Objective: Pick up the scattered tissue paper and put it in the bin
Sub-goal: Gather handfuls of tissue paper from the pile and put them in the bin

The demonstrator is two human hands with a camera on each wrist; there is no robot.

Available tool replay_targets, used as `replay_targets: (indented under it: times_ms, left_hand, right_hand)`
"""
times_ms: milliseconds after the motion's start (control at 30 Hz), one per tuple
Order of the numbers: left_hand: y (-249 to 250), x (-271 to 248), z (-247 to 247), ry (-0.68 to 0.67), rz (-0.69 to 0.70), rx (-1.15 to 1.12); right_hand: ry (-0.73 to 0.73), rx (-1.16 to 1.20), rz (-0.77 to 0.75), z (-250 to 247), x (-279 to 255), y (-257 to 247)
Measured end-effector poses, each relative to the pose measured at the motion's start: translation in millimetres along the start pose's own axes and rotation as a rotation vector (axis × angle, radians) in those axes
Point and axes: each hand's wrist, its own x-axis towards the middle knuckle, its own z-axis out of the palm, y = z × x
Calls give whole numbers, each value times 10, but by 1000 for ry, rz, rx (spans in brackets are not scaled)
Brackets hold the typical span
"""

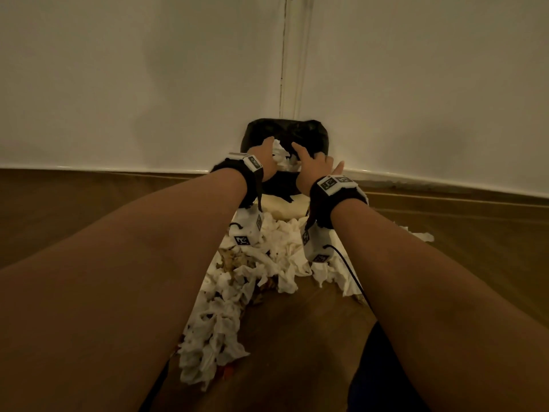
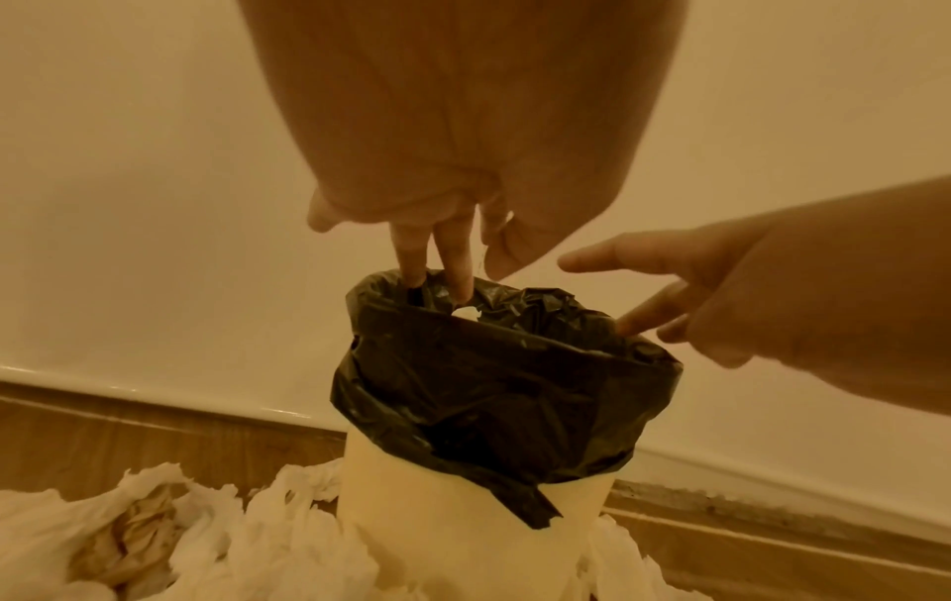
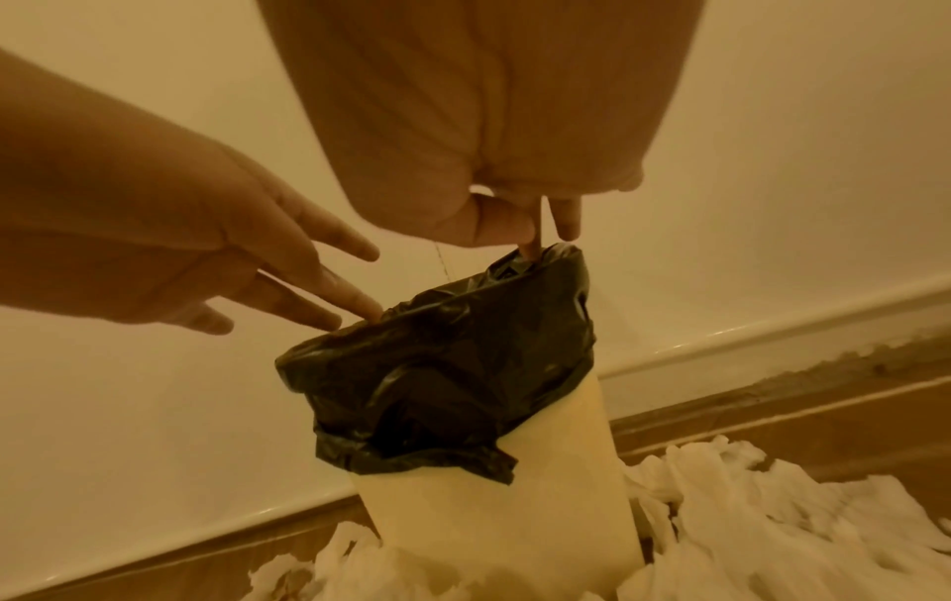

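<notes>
Your left forearm fills the near left of the head view; its wrist strap and tagged camera block cover the near rim of the bin [image 1: 285, 209]. Your left hand [image 1: 263, 157] reaches over the bin mouth with fingers straight and spread, gripping nothing; in the left wrist view two fingertips [image 2: 460, 280] dip just inside the black liner [image 2: 478, 390]. Whether they touch the tissue inside cannot be told.

Centre: the cream bin stands upright in the far corner where the two white walls [image 1: 118, 84] meet. The liner is folded over its rim. A wad of tissue [image 1: 280, 157] sits in the mouth between your hands; from the wrist cameras only a small white tip [image 2: 465, 312] shows above the liner edge, the rest hidden by the rim. The inside of the bin is too dark to read.

On the wooden floor [image 1: 89, 203], scattered tissue paper [image 1: 225, 292] runs from the bin's base toward you, partly hidden under both wrists. Brownish scraps among it are hard to identify.

Right: your right hand [image 1: 312, 166] is over the right side of the mouth, fingers extended and loose, thumb out, holding nothing. One fingertip [image 3: 530, 248] meets the liner's far edge. A dark cable [image 1: 350, 275] trails from the right wrist block; a dark shape near right is cut off.
</notes>
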Motion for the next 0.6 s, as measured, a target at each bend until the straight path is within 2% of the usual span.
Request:
replay_targets:
  times_ms: [133,233,333,400,533,600]
  left_hand:
    - [111,-72,-22,87,116,-55]
    - [205,-186,69,35,123,-129]
    - [259,-331,257,-76,107,-187]
    - [247,-449,425,-154,91,-221]
    - [85,-666,854,-256,142,22]
    - [-55,-776,1139,-320,171,149]
  right_hand:
    - [154,97,13,-160,-52,119]
    - [185,188,59,-213,-107,231]
    - [137,364,123,-210,-194,381]
    - [94,395,159,-180,-278,486]
    - [-67,386,178,-3,-496,676]
    - [-162,286,178,171,-651,771]
